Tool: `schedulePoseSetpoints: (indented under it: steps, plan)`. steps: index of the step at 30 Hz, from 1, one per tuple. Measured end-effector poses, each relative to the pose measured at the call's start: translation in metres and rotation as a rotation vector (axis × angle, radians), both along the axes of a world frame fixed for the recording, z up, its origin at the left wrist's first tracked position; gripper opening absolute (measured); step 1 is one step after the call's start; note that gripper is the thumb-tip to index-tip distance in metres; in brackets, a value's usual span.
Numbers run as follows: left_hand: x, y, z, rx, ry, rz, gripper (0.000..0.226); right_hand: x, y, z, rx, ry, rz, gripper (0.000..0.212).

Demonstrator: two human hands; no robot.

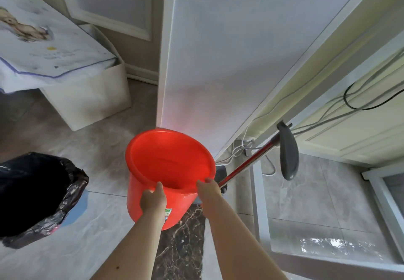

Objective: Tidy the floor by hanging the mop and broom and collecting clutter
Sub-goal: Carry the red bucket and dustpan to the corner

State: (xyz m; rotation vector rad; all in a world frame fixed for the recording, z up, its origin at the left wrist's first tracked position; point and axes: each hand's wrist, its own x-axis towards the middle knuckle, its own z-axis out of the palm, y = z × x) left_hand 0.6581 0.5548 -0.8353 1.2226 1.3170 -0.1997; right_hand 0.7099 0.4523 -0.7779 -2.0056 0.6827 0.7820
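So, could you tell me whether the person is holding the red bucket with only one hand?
No, both hands grip the red bucket at its near rim, the left hand and the right hand side by side.

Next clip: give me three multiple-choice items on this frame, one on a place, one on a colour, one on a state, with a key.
1. Where is the bin with the black bag, relative to the bucket?
A. to its left
B. to its right
C. inside it

2. What colour is the bucket?
A. blue
B. red-orange
C. white

3. How is the bucket held?
A. one hand on its rim
B. both hands on its rim
C. untouched

Key: 1 A, the bin sits at the frame's left edge, apart from the bucket. 2 B, its wall and inside are red-orange all over. 3 B, the left hand and the right hand each take a grip on the near rim.
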Motion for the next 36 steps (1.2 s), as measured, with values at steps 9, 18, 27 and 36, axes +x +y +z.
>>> schedulePoseSetpoints:
  steps: [9,18,27,36]
  plan:
    - [-0.017,0.030,-0.055,0.067,0.050,-0.001,0.048,-0.024,0.031,-0.083,0.062,0.099,0.006,0.042]
    - [-0.027,0.034,-0.100,-0.061,-0.063,0.254,0.035,-0.034,0.033,-0.127,0.080,0.120,-0.003,0.023]
    - [-0.011,0.020,-0.100,-0.083,0.128,0.251,0.052,-0.025,0.029,-0.132,0.134,0.209,-0.033,0.058]
    - [0.002,0.017,-0.050,0.012,0.226,0.059,0.050,-0.029,0.025,-0.082,0.137,0.157,-0.073,0.055]
